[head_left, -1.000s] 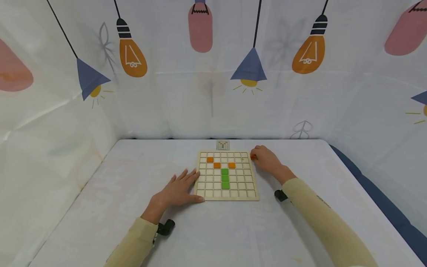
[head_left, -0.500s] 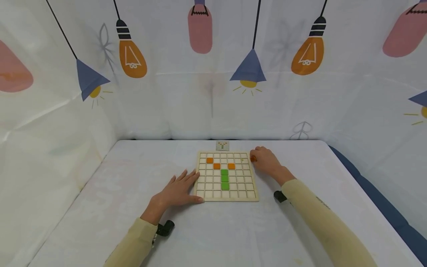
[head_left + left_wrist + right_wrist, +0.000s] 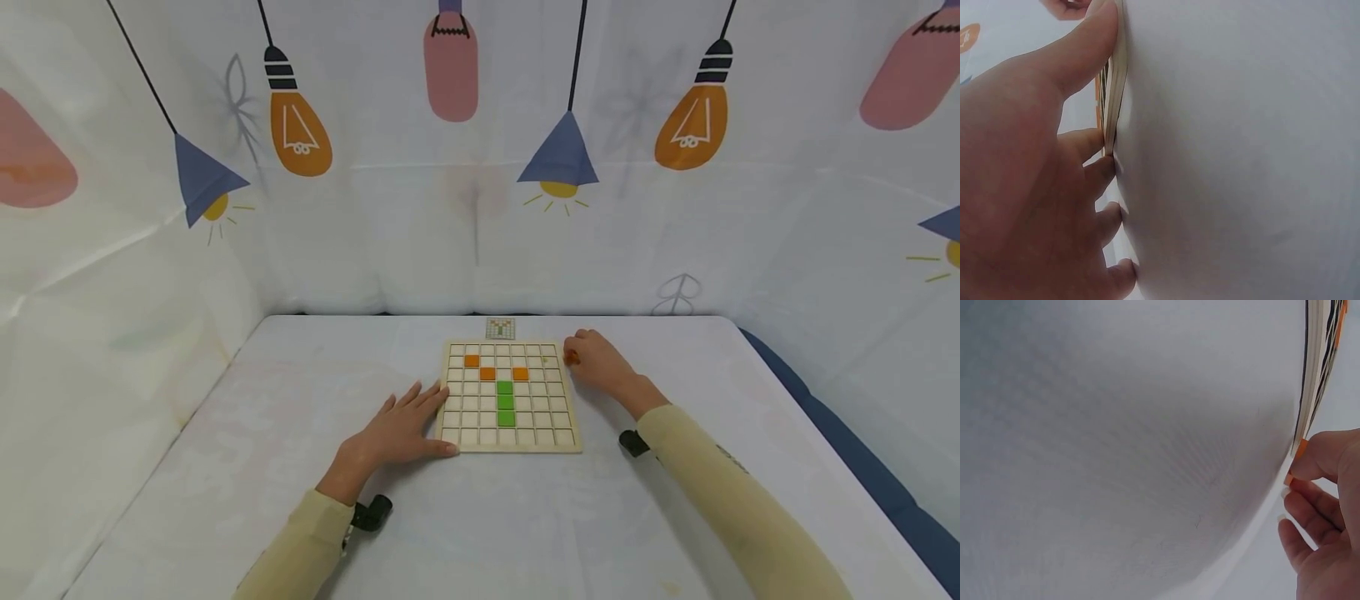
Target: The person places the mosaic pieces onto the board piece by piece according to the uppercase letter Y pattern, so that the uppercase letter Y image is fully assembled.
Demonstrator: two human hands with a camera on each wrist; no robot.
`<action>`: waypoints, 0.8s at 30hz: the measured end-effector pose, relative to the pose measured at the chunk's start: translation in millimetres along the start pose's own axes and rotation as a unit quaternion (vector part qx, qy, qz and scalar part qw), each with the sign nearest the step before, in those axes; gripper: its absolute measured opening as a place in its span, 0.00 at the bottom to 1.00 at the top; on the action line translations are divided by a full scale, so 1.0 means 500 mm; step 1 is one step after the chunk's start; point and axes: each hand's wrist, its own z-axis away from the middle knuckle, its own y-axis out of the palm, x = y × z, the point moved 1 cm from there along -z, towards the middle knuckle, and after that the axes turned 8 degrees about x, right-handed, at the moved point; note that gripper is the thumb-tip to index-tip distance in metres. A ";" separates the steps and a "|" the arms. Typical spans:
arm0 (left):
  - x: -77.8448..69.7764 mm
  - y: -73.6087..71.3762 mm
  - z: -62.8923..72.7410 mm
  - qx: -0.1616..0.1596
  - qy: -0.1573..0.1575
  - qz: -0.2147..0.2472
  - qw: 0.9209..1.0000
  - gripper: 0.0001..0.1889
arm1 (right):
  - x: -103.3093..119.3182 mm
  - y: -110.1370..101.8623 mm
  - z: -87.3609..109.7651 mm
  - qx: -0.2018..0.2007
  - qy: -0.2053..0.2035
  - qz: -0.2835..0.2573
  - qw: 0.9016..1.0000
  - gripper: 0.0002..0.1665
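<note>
A square wooden grid board (image 3: 543, 415) lies flat on the table. On it are three orange tiles (image 3: 487, 373), set apart in the upper rows, and a column of three green tiles (image 3: 506, 402) near the middle. My left hand (image 3: 401, 427) is spread along the board's left side, its thumb at the front-left corner and fingertips at the left edge. Beside the upper right edge, my right hand (image 3: 597, 360) pinches an orange tile (image 3: 1302, 449) between thumb and finger. The thumb hides most of that tile in the right wrist view.
Just behind the board lies a small pattern card (image 3: 500, 328). The white-covered table (image 3: 517, 525) ends at a hanging sheet (image 3: 405, 242) printed with lamps. Dark blue fabric (image 3: 840, 429) shows past the table's right edge.
My right hand has shifted very slightly to the right, still pinching the orange tile. The left hand and the tiles on the board stay put.
</note>
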 end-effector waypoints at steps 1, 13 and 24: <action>0.000 0.000 0.000 0.001 0.000 0.000 1.000 0.51 | 0.000 0.001 0.000 -0.002 -0.003 -0.002 1.000 0.08; -0.002 -0.001 0.004 0.001 0.002 0.002 1.000 0.51 | 0.014 0.002 -0.006 -0.020 -0.058 -0.005 0.998 0.08; -0.001 -0.004 0.003 0.000 0.007 0.001 1.000 0.51 | 0.036 0.000 -0.014 -0.011 -0.065 -0.007 0.998 0.07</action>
